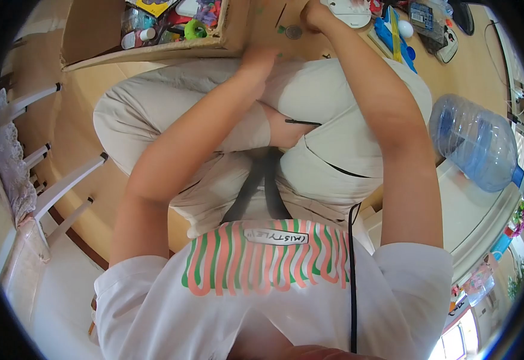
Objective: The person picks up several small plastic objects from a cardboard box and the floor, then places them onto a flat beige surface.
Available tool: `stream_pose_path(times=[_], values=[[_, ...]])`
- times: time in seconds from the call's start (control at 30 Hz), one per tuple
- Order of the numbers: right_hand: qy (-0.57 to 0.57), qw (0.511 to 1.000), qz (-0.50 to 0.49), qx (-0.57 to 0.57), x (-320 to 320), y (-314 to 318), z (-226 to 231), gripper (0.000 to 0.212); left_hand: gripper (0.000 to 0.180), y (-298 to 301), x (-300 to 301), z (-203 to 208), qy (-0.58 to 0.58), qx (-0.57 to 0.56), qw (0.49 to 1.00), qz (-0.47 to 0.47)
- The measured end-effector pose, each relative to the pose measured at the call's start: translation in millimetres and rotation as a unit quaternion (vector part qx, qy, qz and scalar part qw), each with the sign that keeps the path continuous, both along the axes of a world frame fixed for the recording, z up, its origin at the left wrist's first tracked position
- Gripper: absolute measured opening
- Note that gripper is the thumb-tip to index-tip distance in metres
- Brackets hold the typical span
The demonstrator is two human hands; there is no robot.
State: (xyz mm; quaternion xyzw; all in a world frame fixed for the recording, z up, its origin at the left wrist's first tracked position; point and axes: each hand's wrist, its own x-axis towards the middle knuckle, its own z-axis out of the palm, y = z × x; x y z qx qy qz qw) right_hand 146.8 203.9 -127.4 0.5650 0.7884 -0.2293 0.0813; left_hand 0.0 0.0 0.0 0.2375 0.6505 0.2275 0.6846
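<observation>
My left hand [264, 61] is low over the floor beside the near right corner of an open cardboard box [142, 55]. Motion smears its fingers, and a small green bit [279, 54] lies at their tips. Farther off, my right hand [315, 16] is curled closed near the top edge; what its fingers hold, if anything, is hidden. Between the hands on the floor lie a round grey disc [293, 32], coin-like, and a thin dark stick [281, 15]. A white rounded item [351, 13] is just right of my right hand.
Inside the box are a small white-capped bottle [138, 39], a bright green ring [195, 30] and other small things. At the right are a blue-and-yellow packet [393, 36], a white ball [405, 29] and a large clear water jug [475, 141]. White furniture legs [73, 180] stand at left.
</observation>
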Motion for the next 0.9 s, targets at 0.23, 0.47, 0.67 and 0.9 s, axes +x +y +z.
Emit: stream_pose_path(times=[0.23, 0.47, 0.67, 0.9], values=[[0.122, 0.928, -0.198, -0.291, 10, -28, 52, 0.023, 0.065, 15, 46, -2, 0.053, 0.058, 0.969, 0.232], [0.169, 0.919, -0.172, -0.312, -3, -55, 84, 0.014, 0.059, 15, 42, 9, 0.074, 0.066, 0.975, 0.197], [0.135, 0.906, -0.035, -0.399, 9, -39, 62, 0.017, 0.074, 25, 37, -43, -0.078, 0.092, 0.964, 0.236], [0.206, 0.866, -0.134, -0.435, -2, -52, 75, 0.024, 0.061, 27, 18, -50, -0.204, 0.086, 0.949, 0.224]])
